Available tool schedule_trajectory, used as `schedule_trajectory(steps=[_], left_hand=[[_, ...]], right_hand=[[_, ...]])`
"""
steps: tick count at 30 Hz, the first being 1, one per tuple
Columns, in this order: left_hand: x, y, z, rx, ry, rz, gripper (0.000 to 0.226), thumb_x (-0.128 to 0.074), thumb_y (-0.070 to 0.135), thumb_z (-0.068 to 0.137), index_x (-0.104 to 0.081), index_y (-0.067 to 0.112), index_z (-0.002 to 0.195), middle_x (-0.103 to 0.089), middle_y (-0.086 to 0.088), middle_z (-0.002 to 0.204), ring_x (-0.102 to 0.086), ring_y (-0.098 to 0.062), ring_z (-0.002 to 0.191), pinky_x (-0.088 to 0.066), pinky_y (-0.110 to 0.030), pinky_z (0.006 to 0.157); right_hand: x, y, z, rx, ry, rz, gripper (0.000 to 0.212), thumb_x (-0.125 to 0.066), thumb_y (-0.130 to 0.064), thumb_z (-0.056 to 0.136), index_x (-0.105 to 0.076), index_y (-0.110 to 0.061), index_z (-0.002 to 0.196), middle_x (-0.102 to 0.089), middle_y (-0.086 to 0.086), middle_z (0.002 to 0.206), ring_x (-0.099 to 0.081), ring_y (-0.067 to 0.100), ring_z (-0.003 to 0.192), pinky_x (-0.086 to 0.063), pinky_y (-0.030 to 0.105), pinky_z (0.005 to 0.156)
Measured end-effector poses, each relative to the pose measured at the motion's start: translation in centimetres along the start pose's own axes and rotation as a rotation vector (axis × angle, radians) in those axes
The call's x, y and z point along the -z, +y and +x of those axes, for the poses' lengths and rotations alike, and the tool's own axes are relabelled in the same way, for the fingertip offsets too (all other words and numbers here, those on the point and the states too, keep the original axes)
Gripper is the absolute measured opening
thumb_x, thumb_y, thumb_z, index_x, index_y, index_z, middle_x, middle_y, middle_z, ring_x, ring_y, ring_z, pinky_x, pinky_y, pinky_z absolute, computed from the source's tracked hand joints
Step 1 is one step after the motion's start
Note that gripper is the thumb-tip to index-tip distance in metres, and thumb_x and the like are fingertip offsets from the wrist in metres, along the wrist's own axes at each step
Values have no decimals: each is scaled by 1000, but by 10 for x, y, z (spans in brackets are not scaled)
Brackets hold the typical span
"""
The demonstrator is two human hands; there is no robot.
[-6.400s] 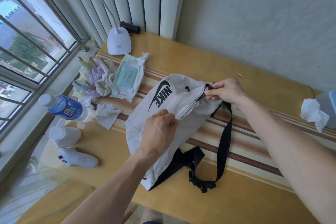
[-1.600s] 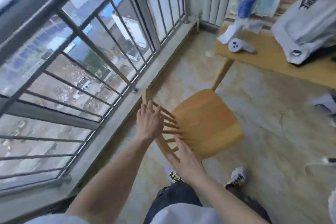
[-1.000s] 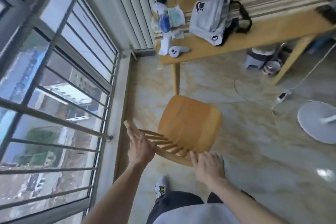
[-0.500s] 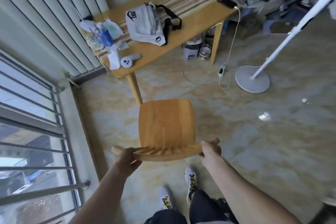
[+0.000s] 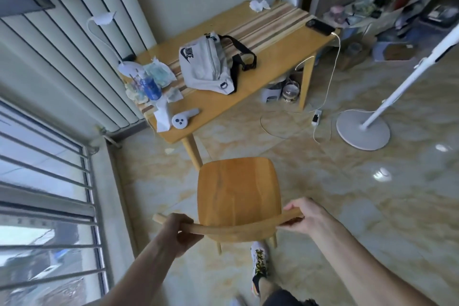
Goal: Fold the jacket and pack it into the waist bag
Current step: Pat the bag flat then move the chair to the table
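The white waist bag with a black logo and black strap lies bulging on the wooden table, far from me. No jacket shows outside it. I stand behind a wooden chair. My left hand grips the left end of its curved top rail. My right hand holds the right end of the same rail.
On the table's left end sit a blue bottle, wipes, tissues, a white desk lamp and a white controller. A phone charges at the right corner. A fan base and cable lie on the tiled floor. Window bars run along the left.
I left the bag zipped on the table and took the chair's back rail with both hands. The chair has swung round to face the table, and my view has turned toward the room.
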State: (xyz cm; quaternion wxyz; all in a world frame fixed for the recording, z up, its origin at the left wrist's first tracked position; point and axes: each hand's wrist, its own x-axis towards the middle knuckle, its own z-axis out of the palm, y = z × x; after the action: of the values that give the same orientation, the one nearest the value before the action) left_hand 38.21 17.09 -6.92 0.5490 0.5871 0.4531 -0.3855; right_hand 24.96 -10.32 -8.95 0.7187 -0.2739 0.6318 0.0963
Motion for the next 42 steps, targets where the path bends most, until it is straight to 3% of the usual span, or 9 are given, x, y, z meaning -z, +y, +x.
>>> schedule_trajectory(steps=[3, 9, 14, 19, 24, 27, 33, 37, 42], left_hand=[[-36, 57, -7, -15, -12, 46, 8, -61, -2, 86, -55, -6, 88, -68, -26, 64, -67, -42, 68, -58, -49, 40], [-103, 151, -2, 34, -77, 46, 28, -70, 1, 82, -51, -3, 102, -56, -26, 106, -68, -46, 100, -56, -52, 36], [-146, 185, 23, 60, -162, -58, 21, -64, 0, 87, -49, -1, 102, -55, -23, 96, -64, -41, 78, -57, -58, 53], [-196, 221, 59, 60, -265, -249, 6, -56, -4, 89, -51, -2, 89, -57, -24, 85, -60, -40, 76, -60, -52, 51], [-243, 251, 97, 90, -360, -438, 9, -51, -9, 84, -53, -1, 80, -59, -19, 74, -57, -35, 75, -56, -50, 94], [-272, 263, 109, 69, -375, -507, 24, -56, -10, 67, -58, -2, 89, -64, -21, 84, -60, -35, 82, -65, -43, 68], [-320, 273, 144, 77, -241, -601, 44, -58, -8, 66, -58, 0, 110, -58, -20, 96, -58, -30, 85, -62, -41, 75], [-345, 272, 149, 54, -153, -636, 50, -57, -8, 62, -53, 2, 111, -54, -19, 90, -57, -31, 81, -60, -43, 79], [-366, 269, 143, -35, 9, -608, 10, -54, -1, 93, -57, 0, 102, -60, -17, 87, -61, -30, 78, -63, -37, 55]], right_hand=[[-30, -64, 1, -6, -52, 3, 18, -46, 16, 90, -50, -2, 92, -47, 31, 130, -43, 52, 132, -31, 74, 110], [-76, -185, 13, 8, -57, -11, 17, -53, 11, 89, -51, -2, 99, -35, 33, 149, -27, 59, 142, -29, 75, 110], [-99, -254, 31, 55, -67, -92, 20, -53, 12, 86, -51, -3, 98, -50, 33, 124, -46, 53, 125, -34, 75, 107], [-133, -323, 53, 108, -41, -141, 14, -52, 11, 88, -50, -2, 85, -52, 26, 102, -54, 46, 94, -40, 73, 102], [-164, -386, 87, 139, -38, -152, 15, -49, 11, 89, -48, -3, 83, -51, 23, 96, -56, 42, 91, -49, 71, 92], [-179, -419, 110, 149, -37, -181, 17, -48, 12, 88, -48, -3, 79, -55, 20, 86, -58, 38, 86, -61, 59, 60], [-199, -482, 158, 117, -110, -254, 17, -45, 13, 90, -53, 1, 81, -57, 28, 101, -53, 40, 108, -41, 63, 108], [-201, -509, 189, 91, -146, -262, 16, -46, 16, 89, -55, 2, 87, -57, 33, 115, -54, 39, 108, -41, 58, 112], [-191, -518, 220, 29, -199, -324, 23, -54, 13, 87, -56, 7, 110, -57, 32, 131, -59, 41, 117, -49, 55, 105]])
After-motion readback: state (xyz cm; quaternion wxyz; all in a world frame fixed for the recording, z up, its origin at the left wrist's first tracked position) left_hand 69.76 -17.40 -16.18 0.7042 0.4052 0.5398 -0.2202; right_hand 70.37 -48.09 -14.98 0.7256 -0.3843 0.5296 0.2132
